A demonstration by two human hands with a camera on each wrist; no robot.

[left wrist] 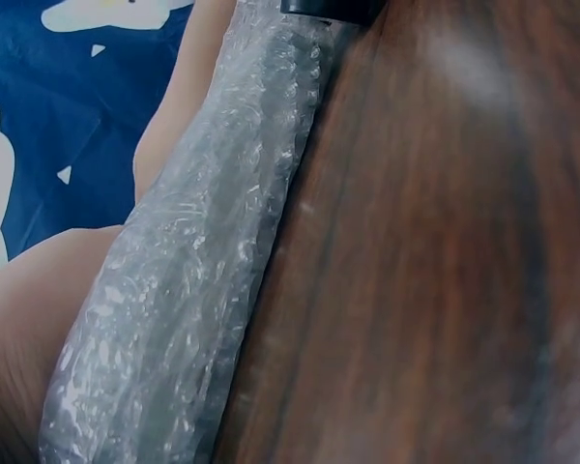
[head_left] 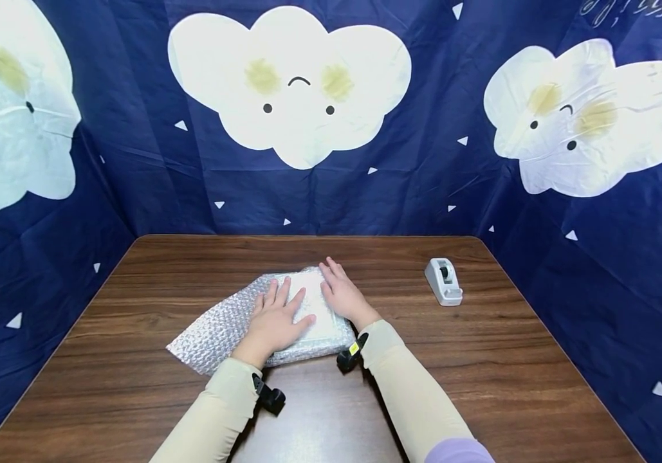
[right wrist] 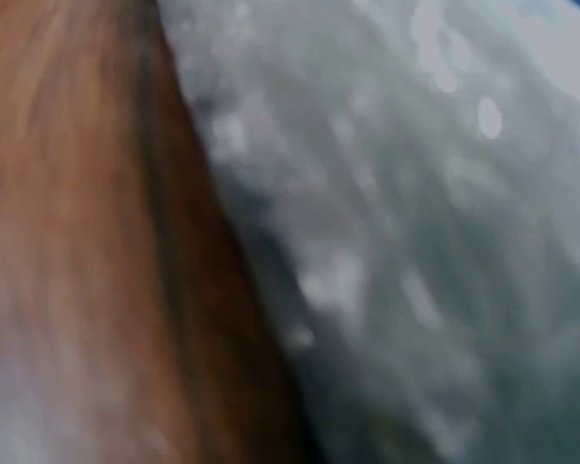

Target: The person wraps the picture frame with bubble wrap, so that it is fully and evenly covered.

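Observation:
A flat white rectangular item (head_left: 314,308) lies in the middle of the table, wrapped in clear bubble wrap (head_left: 215,331). A loose flap of the wrap spreads to the left over the wood. My left hand (head_left: 275,325) rests on the package's left part with fingers spread. On the right part lies my right hand (head_left: 347,297), its fingers extended toward the far edge. The left wrist view shows the thick near side of the bubble wrap (left wrist: 188,242) along the table. Close up and blurred, the bubble wrap (right wrist: 367,232) fills much of the right wrist view.
A white tape dispenser (head_left: 444,281) stands on the table's right side, beyond the right hand. The brown wooden table (head_left: 510,373) runs back to a dark blue cloth (head_left: 134,173) printed with white clouds. Black wrist cameras (head_left: 269,395) sit on both sleeves.

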